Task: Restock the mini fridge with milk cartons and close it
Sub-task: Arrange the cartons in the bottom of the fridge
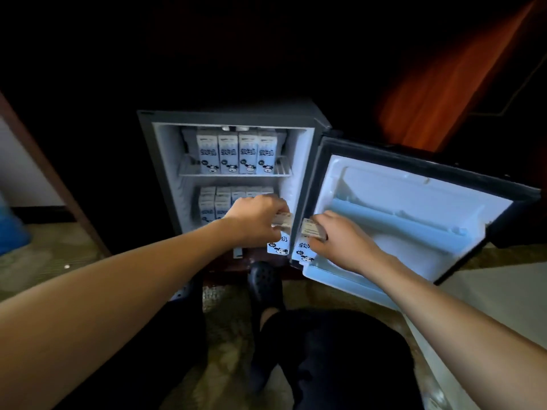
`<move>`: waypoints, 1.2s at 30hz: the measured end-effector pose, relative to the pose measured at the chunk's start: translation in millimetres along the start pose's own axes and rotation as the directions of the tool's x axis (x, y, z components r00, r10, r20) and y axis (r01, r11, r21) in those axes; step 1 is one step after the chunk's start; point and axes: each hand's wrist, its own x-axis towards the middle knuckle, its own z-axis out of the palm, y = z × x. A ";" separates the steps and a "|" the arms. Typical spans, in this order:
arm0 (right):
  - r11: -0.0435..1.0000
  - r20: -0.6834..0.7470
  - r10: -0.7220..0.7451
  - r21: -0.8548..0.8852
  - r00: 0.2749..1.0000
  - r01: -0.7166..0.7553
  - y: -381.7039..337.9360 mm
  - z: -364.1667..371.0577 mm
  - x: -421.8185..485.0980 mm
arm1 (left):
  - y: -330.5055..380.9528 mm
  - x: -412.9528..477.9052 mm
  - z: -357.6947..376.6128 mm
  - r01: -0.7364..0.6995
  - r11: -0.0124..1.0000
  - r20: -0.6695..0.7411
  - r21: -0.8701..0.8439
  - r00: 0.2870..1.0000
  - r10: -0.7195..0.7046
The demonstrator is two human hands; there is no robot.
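Observation:
The mini fridge (148, 149) stands open on the floor ahead, its door (414, 202) swung out to the right. Several white-and-blue milk cartons with a cow print stand in a row on the upper wire shelf (233, 155), and more fill the left of the lower compartment (216, 202). My left hand (257, 217) grips one carton (279, 247) by its top at the lower compartment's right front. My right hand (343, 238) grips a second carton (305, 253) just to the right, in front of the door's hinge edge.
The door's inner shelf rail (393, 223) lies behind my right hand. My knee (340, 350) and a black shoe (263, 279) are on the patterned carpet in front of the fridge. A wooden panel (444, 93) rises at the back right; a blue object (11, 232) sits far left.

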 end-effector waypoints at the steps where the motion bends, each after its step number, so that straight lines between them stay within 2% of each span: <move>1: 0.999 0.027 -0.022 -0.033 0.999 0.023 -4.9 4.0 12.6 | -10.9 1.9 1.2 0.019 1.000 -0.002 0.008 1.000 -0.019; 4: 0.995 0.082 -0.059 -0.070 0.995 0.065 -15.4 21.7 48.5 | -42.1 8.4 11.7 0.065 0.998 -0.006 0.027 0.998 -0.065; 11: 0.999 0.148 -0.031 -0.026 0.989 0.035 -10.7 79.4 124.6 | -105.0 37.0 53.5 0.154 0.988 -0.030 0.019 0.988 -0.153; 16: 0.999 0.091 -0.003 0.053 0.996 -0.002 -0.8 111.6 170.0 | -128.5 63.0 78.1 0.204 0.977 -0.093 -0.058 0.973 -0.209; 21: 0.995 0.014 0.087 0.049 0.996 -0.087 14.6 148.2 210.2 | -149.7 95.4 105.4 0.213 0.976 -0.149 -0.042 0.965 -0.216; 25: 0.995 -0.090 0.104 -0.001 0.990 -0.104 18.1 172.9 226.3 | -167.0 110.2 129.1 0.220 0.975 -0.198 -0.044 0.954 -0.224; 29: 0.992 -0.133 0.122 0.046 0.984 -0.117 21.8 195.4 242.5 | -183.9 119.9 147.0 0.211 0.977 -0.288 -0.028 0.934 -0.210; 32: 0.989 -0.151 0.127 0.092 0.980 -0.114 23.4 209.2 252.8 | -195.6 126.8 157.7 0.189 0.982 -0.347 0.006 0.921 -0.175; 36: 0.982 -0.194 0.121 0.166 0.973 -0.089 23.6 224.3 261.9 | -206.8 133.5 163.0 0.169 0.976 -0.322 0.139 0.940 -0.117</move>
